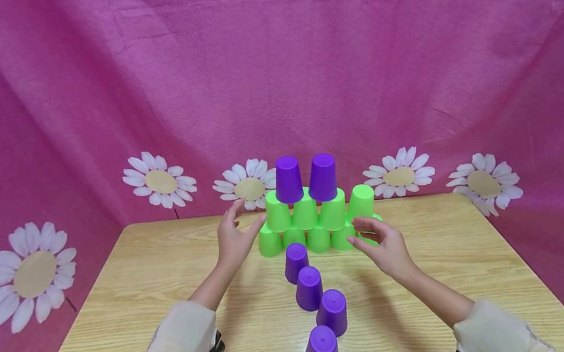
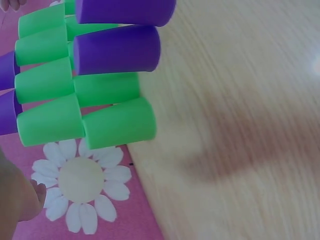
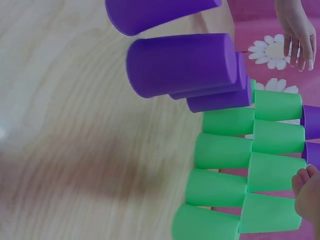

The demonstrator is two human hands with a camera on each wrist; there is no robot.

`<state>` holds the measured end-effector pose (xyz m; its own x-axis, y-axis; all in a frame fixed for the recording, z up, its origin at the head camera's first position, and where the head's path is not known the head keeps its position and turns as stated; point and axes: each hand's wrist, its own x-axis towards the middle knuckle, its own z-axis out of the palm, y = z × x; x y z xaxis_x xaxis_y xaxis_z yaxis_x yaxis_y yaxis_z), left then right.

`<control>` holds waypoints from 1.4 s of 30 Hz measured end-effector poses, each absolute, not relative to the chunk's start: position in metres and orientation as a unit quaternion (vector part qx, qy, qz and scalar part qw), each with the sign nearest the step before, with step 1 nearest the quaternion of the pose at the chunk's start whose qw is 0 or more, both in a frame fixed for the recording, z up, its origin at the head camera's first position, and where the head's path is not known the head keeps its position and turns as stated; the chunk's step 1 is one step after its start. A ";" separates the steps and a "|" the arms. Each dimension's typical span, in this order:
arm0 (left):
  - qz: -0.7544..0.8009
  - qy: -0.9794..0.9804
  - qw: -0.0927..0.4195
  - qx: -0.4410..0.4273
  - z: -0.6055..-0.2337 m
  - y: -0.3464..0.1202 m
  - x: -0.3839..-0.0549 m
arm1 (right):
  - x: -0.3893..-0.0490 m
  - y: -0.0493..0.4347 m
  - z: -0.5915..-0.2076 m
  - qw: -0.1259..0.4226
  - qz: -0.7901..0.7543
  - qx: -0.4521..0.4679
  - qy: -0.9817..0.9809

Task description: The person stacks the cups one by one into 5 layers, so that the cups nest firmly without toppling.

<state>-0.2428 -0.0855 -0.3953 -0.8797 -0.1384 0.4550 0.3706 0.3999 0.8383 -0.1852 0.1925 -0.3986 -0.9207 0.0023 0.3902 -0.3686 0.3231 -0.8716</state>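
Underneath, green cups (image 1: 304,211): two rows are standing mouth-down on the worktop (image 1: 143,282), four over five; the upper ones are straddling the joins below, presumably so that each is sharing its weight between two bases.
Top purple cups (image 1: 289,181): two are sitting side by side, slightly apart, over the left three of the upper green row; each is bridging a pair, and I'm judging that this footing is steadying them.
Loose purple cups (image 1: 308,288): four are standing mouth-down in a slightly crooked line between my forearms (image 1: 213,286), running from the green rows towards me, probably leaving both sides free for reaching.
Left hand (image 1: 232,238): I'm holding it beside the left end of the green rows, gripping nothing, with thumb and fingers well parted and curving a little; whether the thumb is brushing a cup, I'm not able to tell.
Right hand (image 1: 388,251): I'm poising it in front of the right end, fingers bending gently, thumb standing apart; it's holding nothing, and any contact with the green is staying unclear.
Sleeves (image 1: 185,335): from these, both forearms are reaching forward and slanting outward-to-inward, so my hands are framing the rows.
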 end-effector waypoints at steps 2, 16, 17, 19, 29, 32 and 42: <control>-0.544 -0.803 0.231 -0.074 -0.398 -0.086 -0.241 | -0.182 0.193 -0.403 0.165 0.570 0.122 -0.795; -0.533 -0.820 0.193 -0.071 -0.416 -0.087 -0.228 | -0.159 0.197 -0.432 0.140 0.571 0.151 -0.795; -0.534 -0.820 0.192 -0.072 -0.417 -0.087 -0.227 | -0.158 0.197 -0.434 0.136 0.573 0.153 -0.794; -0.535 -0.820 0.188 -0.075 -0.419 -0.086 -0.225 | -0.155 0.197 -0.437 0.128 0.573 0.157 -0.794; -0.548 -0.814 0.165 -0.100 -0.433 -0.075 -0.211 | -0.144 0.192 -0.456 0.110 0.562 0.190 -0.797; -0.557 -0.809 0.155 -0.108 -0.438 -0.072 -0.205 | -0.142 0.190 -0.460 0.099 0.561 0.201 -0.797; -0.575 -0.798 0.109 -0.142 -0.456 -0.060 -0.190 | -0.135 0.184 -0.475 0.038 0.568 0.200 -0.797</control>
